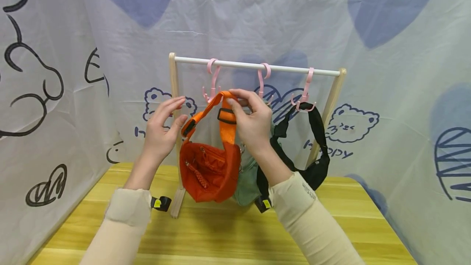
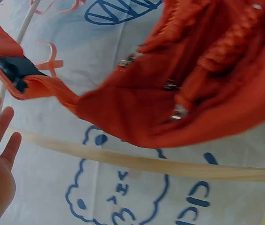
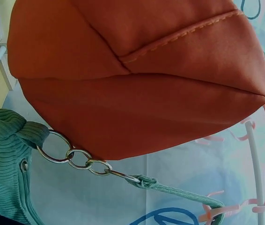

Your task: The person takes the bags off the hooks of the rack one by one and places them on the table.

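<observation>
My right hand (image 1: 254, 118) pinches the top of the orange strap (image 1: 227, 132) of a red-orange shoulder bag (image 1: 209, 171). The bag hangs below the strap in front of the rack, its zips and braided pull showing in the left wrist view. Beside the strap's left side, my left hand (image 1: 163, 125) is raised with fingers extended and holds nothing. A black buckle (image 2: 18, 70) on the strap is close to its fingertips. Just behind the strap top is a pink hook (image 1: 213, 81) on the rack's bar. Only a sliver of my right hand shows in the right wrist view.
A wood-legged rack with a white bar (image 1: 287, 68) stands on the wooden table (image 1: 220, 240). A green corduroy bag (image 3: 3, 159) with metal rings hangs from the middle hook (image 1: 262, 79), partly hidden. On the right hook (image 1: 308, 87) hangs a black bag (image 1: 317, 171).
</observation>
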Action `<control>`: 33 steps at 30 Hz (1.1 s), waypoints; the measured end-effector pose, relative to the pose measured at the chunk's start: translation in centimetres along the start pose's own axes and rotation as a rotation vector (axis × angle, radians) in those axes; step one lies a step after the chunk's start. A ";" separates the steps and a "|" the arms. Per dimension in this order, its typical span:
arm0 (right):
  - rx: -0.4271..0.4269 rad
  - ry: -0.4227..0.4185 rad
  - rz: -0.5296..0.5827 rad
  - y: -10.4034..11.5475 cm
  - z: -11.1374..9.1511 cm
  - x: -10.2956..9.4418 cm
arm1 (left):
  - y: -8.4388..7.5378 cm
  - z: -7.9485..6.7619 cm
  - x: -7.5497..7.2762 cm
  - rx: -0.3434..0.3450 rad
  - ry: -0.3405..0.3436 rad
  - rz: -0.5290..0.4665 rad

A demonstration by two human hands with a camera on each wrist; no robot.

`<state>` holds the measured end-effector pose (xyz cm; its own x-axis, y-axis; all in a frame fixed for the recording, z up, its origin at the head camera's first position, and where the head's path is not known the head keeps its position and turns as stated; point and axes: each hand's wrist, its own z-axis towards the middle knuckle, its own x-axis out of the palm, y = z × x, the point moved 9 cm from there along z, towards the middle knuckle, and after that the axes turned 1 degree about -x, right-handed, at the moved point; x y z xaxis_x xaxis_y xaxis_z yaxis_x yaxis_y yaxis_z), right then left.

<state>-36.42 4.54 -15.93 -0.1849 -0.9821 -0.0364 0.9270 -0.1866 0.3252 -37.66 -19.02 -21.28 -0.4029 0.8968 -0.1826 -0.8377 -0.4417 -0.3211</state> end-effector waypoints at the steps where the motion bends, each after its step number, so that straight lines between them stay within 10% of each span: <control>1: 0.004 -0.001 0.006 0.1 -0.1 0.0 | 0.2 -0.5 -0.1 -0.014 0.005 -0.002; 11: -0.004 -0.016 0.046 0.8 -0.5 -0.7 | 1.0 -4.8 0.0 -0.126 -0.016 -0.049; 19: -0.024 -0.033 0.066 1.3 -0.6 -1.3 | -1.4 -6.5 0.4 -0.191 -0.018 -0.106; 33: 0.002 -0.039 0.127 1.6 -1.6 -0.7 | 2.1 -11.4 1.0 -0.329 -0.101 -0.231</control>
<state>-34.28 4.85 -16.93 -0.0784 -0.9960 0.0416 0.9431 -0.0606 0.3270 -35.66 -19.30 -32.75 -0.2656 0.9640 0.0160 -0.7546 -0.1976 -0.6257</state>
